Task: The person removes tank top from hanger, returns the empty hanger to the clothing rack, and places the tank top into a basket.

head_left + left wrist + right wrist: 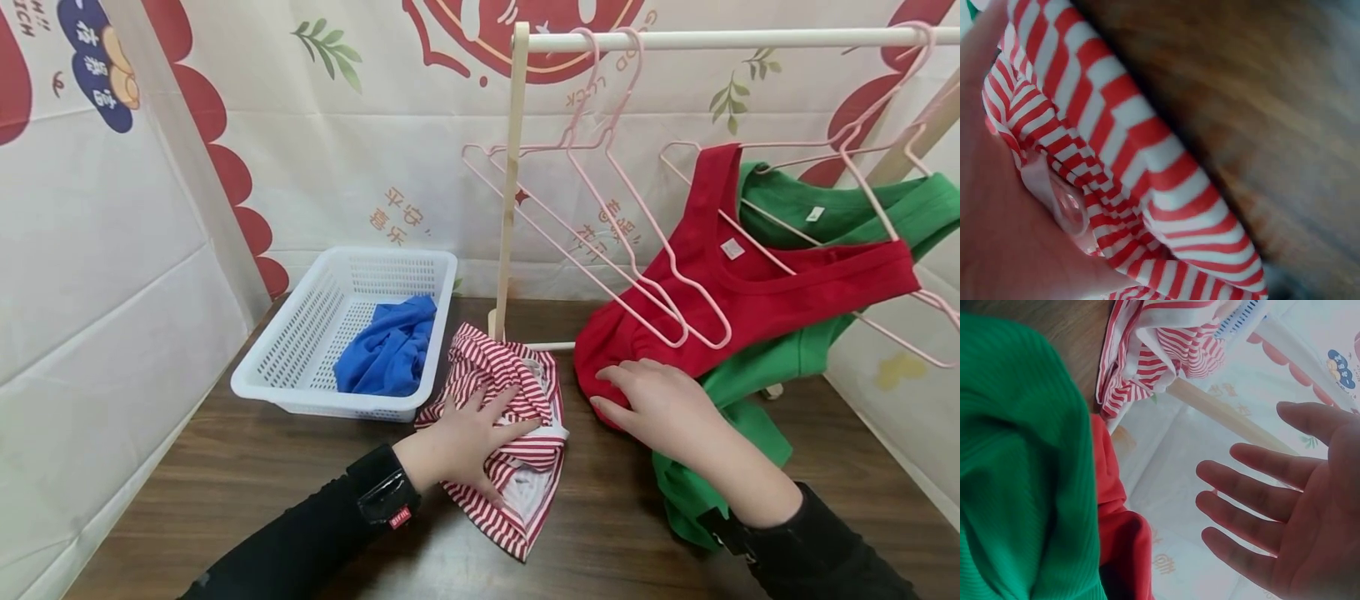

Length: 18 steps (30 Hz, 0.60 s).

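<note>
On the brown table lies a crumpled red-and-white striped garment (480, 358) with white trim. My left hand (468, 442) rests on it with fingers spread; in the left wrist view the hand (1010, 225) borders the striped folds (1116, 137). My right hand (667, 408) is at the lower part of a red tank top (645, 325) hanging on a pink hanger; whether it touches the cloth I cannot tell. Its fingers (1247, 494) look extended and hold nothing in the right wrist view. Behind the red top hangs a green garment (757, 433), its lower end low over the table.
A white plastic basket (288, 396) holding a blue cloth (393, 346) stands left of the striped garment. The clothes rack has a wooden post (510, 183) and a white rail (720, 39). Two bare pink hangers (600, 196) hang near the post. Printed fabric (322, 142) walls the back.
</note>
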Each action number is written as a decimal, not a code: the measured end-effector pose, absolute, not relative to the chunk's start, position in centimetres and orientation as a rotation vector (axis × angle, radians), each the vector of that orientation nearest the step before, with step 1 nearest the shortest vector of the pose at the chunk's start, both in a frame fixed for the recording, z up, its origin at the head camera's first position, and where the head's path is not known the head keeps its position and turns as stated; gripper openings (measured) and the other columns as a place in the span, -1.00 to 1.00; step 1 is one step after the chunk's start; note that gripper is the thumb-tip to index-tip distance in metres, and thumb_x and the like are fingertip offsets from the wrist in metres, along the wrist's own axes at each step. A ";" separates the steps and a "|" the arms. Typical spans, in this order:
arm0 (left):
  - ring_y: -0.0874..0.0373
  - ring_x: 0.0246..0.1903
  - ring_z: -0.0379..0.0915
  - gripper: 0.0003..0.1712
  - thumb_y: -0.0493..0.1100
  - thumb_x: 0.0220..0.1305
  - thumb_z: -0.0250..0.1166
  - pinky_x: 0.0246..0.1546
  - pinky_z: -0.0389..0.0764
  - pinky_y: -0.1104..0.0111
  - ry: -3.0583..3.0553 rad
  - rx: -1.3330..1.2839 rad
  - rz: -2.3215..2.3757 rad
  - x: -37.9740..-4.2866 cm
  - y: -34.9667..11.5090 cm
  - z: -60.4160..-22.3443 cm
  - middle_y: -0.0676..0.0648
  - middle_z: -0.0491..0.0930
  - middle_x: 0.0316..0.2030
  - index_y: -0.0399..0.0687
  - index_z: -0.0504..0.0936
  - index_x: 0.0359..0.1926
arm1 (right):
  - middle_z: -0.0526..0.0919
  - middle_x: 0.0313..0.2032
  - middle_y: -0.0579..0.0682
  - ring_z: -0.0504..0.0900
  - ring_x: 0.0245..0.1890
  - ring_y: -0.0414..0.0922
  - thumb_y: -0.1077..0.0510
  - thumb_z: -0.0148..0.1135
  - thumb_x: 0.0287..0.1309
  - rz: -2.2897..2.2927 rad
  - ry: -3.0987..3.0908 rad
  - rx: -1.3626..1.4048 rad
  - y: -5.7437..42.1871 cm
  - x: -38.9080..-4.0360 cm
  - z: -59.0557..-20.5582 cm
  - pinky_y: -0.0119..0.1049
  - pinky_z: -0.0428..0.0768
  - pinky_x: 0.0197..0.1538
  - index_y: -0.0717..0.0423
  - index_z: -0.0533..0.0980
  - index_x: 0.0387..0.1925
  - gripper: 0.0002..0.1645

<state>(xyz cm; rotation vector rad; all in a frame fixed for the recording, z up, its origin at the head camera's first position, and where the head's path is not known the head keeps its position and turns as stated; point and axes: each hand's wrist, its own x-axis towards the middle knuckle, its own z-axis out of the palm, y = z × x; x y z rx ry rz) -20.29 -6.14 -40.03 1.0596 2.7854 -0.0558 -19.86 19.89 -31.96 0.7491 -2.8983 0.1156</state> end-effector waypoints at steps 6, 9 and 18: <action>-0.31 0.10 0.16 0.02 0.43 -0.17 0.20 -0.05 0.37 -0.03 2.836 1.101 -0.040 -20.9 -6.1 -40.2 -0.28 -0.29 0.34 0.70 -0.18 0.28 | 0.60 -0.26 -0.02 0.54 -0.28 -0.06 -0.20 0.31 -0.14 0.089 -2.893 0.763 19.8 -19.7 -32.4 -0.08 0.51 -0.20 0.03 0.55 -0.12 -0.44; -0.27 0.08 0.22 -0.03 0.31 -0.07 0.25 -0.04 0.38 0.01 2.833 1.129 -0.043 -21.2 -6.1 -40.0 -0.34 -0.07 0.28 0.68 -0.15 0.29 | 0.60 -0.28 -0.03 0.54 -0.29 -0.08 -0.20 0.32 -0.14 0.078 -2.890 0.779 19.6 -19.7 -32.6 -0.10 0.52 -0.22 0.02 0.55 -0.14 -0.46; 0.01 -0.08 0.40 -0.15 -0.13 0.06 0.31 -0.16 0.49 0.18 2.773 1.197 -0.018 -21.0 -6.3 -39.1 -0.14 0.37 0.05 0.56 0.10 0.28 | 0.59 -0.28 -0.03 0.54 -0.28 -0.08 -0.24 0.30 -0.15 0.026 -2.985 0.815 19.2 -19.6 -33.1 -0.12 0.52 -0.21 0.03 0.53 -0.08 -0.38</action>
